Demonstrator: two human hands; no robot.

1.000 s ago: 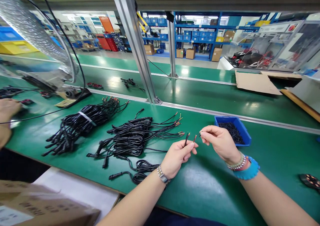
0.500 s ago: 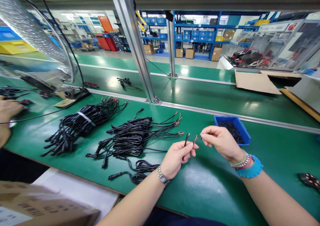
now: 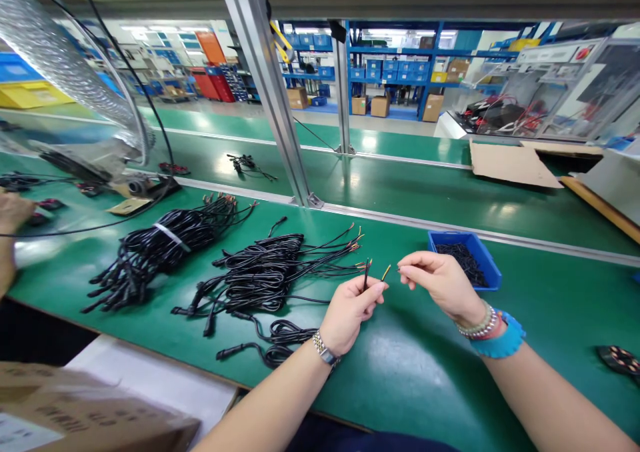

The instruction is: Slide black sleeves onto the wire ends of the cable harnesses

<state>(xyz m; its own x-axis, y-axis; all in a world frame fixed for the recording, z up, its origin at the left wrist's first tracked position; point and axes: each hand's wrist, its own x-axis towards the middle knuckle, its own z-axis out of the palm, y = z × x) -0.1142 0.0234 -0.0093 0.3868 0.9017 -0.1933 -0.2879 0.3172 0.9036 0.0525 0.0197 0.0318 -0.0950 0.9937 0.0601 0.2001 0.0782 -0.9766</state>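
Observation:
My left hand [image 3: 350, 312] pinches a short black wire [image 3: 367, 275] upright between thumb and fingers, its tip showing bare strands. My right hand [image 3: 437, 284] pinches a thin wire with a copper-yellow tip [image 3: 386, 273]. The two wire ends are a small gap apart, not touching. Just left of my left hand lies a coiled bundle of black cables [image 3: 265, 272] with stripped, coloured leads fanning towards my hands. Farther left lies a second bundle [image 3: 165, 245], tied with a white strap. A blue plastic tray [image 3: 493, 279] of short black wires sits beyond my right hand.
A co-worker's hand [image 3: 13, 213] works at the far left of the green bench. A cardboard box [image 3: 80, 412] sits at the near left, and a round black part with copper spots [image 3: 619, 360] lies at the right. Another green bench runs behind an aluminium post [image 3: 265, 85].
Both hands have shifted slightly left. The wire in my left hand now stands more upright. The co-worker's hand has moved left.

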